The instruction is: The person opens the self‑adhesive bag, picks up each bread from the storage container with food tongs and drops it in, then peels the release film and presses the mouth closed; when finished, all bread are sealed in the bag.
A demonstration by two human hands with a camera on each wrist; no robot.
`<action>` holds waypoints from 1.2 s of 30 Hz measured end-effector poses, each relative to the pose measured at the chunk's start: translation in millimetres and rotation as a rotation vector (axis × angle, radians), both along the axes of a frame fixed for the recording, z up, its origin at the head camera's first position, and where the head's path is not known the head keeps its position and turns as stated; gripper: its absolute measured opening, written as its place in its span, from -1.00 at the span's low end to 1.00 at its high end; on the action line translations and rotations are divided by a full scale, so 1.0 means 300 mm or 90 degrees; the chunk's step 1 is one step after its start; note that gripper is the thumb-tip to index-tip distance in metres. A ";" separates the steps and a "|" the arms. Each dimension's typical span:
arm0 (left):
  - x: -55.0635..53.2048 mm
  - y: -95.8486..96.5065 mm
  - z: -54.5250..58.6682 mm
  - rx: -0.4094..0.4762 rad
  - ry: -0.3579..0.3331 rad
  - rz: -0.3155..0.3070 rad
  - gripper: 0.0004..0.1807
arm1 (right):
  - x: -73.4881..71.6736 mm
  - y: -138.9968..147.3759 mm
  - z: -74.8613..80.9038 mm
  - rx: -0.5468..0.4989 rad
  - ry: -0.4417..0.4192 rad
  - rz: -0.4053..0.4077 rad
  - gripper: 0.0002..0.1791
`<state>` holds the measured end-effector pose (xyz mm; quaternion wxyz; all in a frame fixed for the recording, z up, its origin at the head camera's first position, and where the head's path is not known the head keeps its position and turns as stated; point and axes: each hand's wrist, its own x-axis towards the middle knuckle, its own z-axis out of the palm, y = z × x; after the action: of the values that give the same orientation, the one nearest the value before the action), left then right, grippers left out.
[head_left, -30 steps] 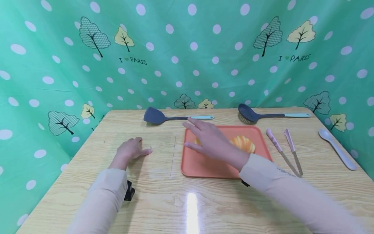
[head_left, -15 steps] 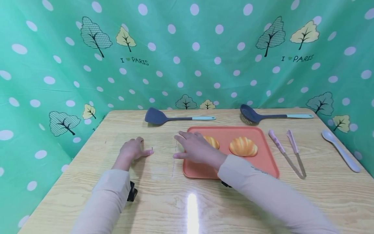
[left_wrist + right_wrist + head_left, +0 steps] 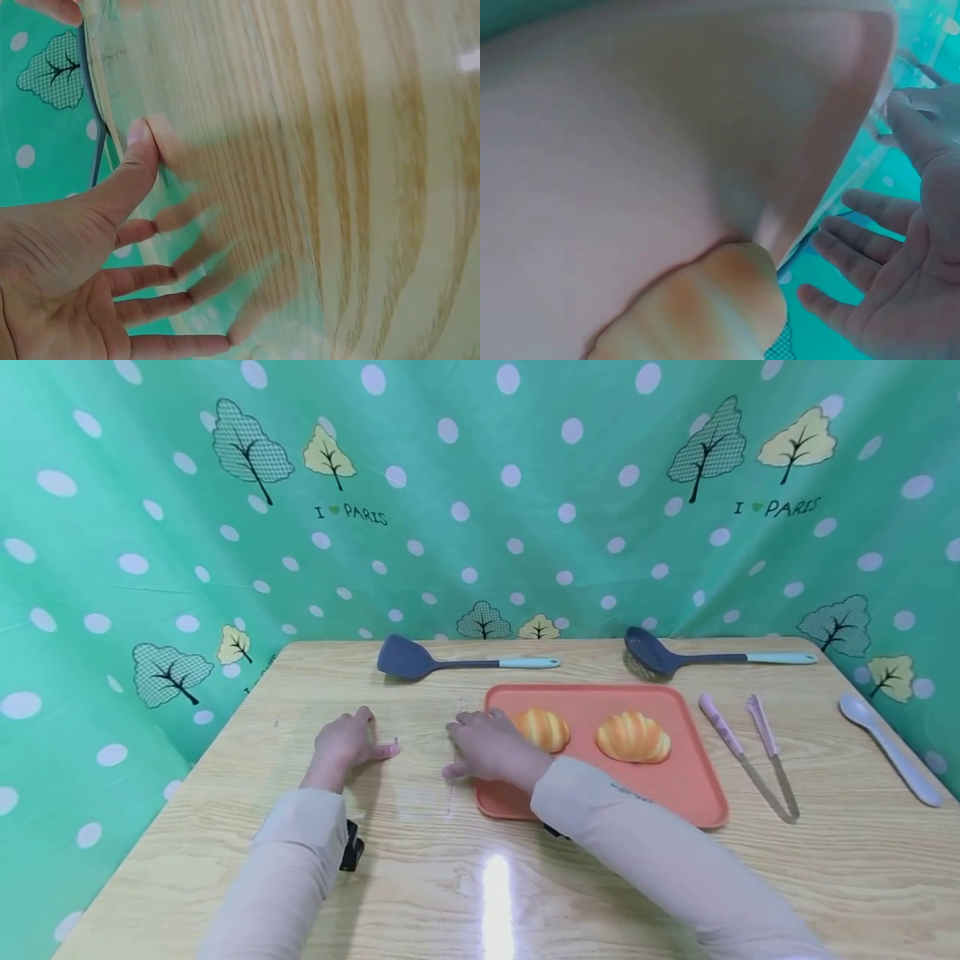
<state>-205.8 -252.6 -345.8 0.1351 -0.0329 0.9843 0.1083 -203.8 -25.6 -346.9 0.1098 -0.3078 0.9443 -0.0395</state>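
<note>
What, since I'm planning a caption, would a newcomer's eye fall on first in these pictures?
Probably the coral tray right of the middle of the wooden table, with two golden croissants on it. Next come the hands: the right hand over the tray's left edge, the left hand farther left. The spotted green cloth fills the background behind them.

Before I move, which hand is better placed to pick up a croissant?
The right hand, probably: it is at the left edge of the tray, close to one croissant. The left hand is farther off, beyond that edge.
</note>
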 end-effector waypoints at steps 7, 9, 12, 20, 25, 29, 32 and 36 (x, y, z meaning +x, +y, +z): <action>-0.001 0.003 0.000 0.005 0.006 0.003 -0.14 | -0.015 0.001 -0.016 0.020 0.016 0.001 -0.22; -0.003 0.005 -0.001 0.008 0.007 0.005 -0.14 | -0.017 0.001 -0.017 0.020 0.015 -0.001 -0.22; -0.004 0.007 -0.001 0.007 0.003 0.010 -0.14 | -0.020 -0.006 -0.019 0.023 0.013 0.005 -0.23; -0.001 0.011 0.000 0.012 -0.011 0.023 -0.13 | -0.019 -0.032 -0.021 0.066 0.023 0.010 -0.29; -0.007 0.019 0.008 0.006 -0.027 0.024 -0.10 | -0.016 -0.036 -0.016 0.069 0.008 -0.004 -0.29; -0.015 0.024 0.012 -0.001 -0.060 0.054 -0.02 | -0.019 -0.039 -0.019 0.067 -0.002 -0.003 -0.28; -0.022 0.025 0.013 -0.012 -0.076 0.062 0.02 | -0.021 -0.041 -0.025 0.070 -0.002 -0.001 -0.26; -0.031 0.026 0.014 -0.036 -0.084 0.045 0.06 | -0.022 -0.041 -0.031 0.065 -0.007 -0.006 -0.24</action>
<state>-215.1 -244.7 -341.6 0.1947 -0.0788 0.9742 0.0825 -210.5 -37.8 -356.2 0.1306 -0.2975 0.9457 0.0065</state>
